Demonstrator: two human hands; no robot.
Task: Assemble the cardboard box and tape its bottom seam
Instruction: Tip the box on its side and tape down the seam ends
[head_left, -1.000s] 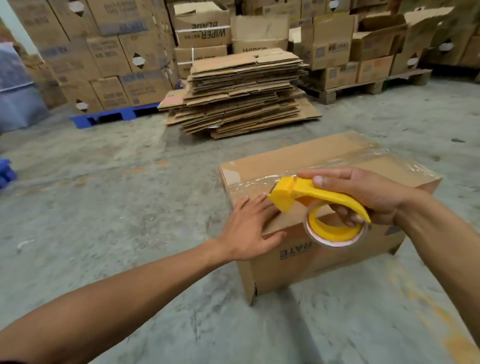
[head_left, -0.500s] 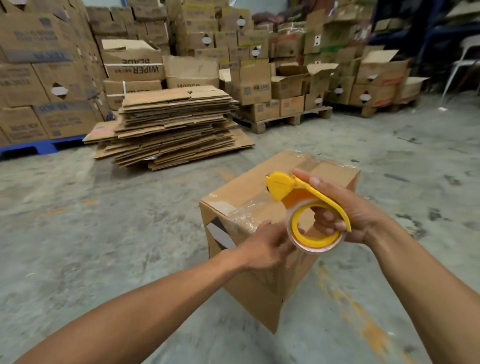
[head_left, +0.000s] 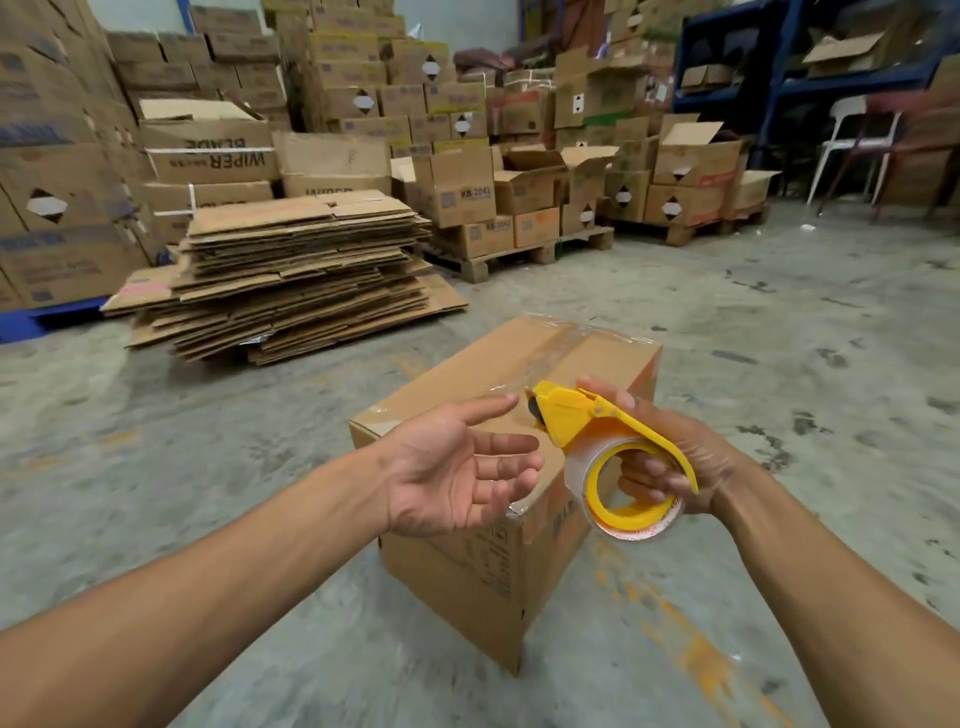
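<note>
My left hand (head_left: 457, 467): open, palm up, holding nothing, just above the near corner of the brown cardboard box (head_left: 467, 582).
My right hand (head_left: 670, 462): clenched around the yellow plastic tape dispenser (head_left: 597, 441), beside my left fingertips.
Box: sat on the grey concrete floor (head_left: 779, 364) beneath both hands, clear tape along its top seam.
Risk: the tape end near the corner could have lifted, as nothing pressed it.

A stack of flattened brown cardboard sheets (head_left: 291, 275) lies on the grey concrete floor (head_left: 779, 332), wooden pallets (head_left: 519, 257) of cartons behind.
</note>
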